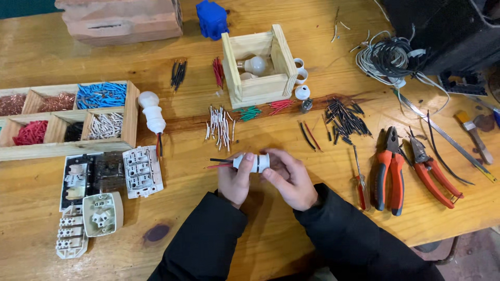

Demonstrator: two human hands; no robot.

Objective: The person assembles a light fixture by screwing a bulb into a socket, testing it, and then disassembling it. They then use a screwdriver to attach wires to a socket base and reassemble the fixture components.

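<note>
Right now, 2 hands at work over a wooden workbench: left hand and right hand, both pinching 1 white lamp socket between fingers and thumbs, held just above the bench near its front edge. From the socket's left end, 2 short wires, 1 black and 1 red, sticking out sideways. Further left, 1 more white socket lying on the bench with its own red and black leads. Behind the hands, 1 small open wooden box holding 1 light bulb. At far left, 1 wooden tray split into compartments of blue, red, white and copper pieces; exact compartment count cut off by the frame edge. Near the tray, 1 white switch insert. To the right, 2 red-handled pliers side by side, and 1 screwdriver just beside them.
</note>
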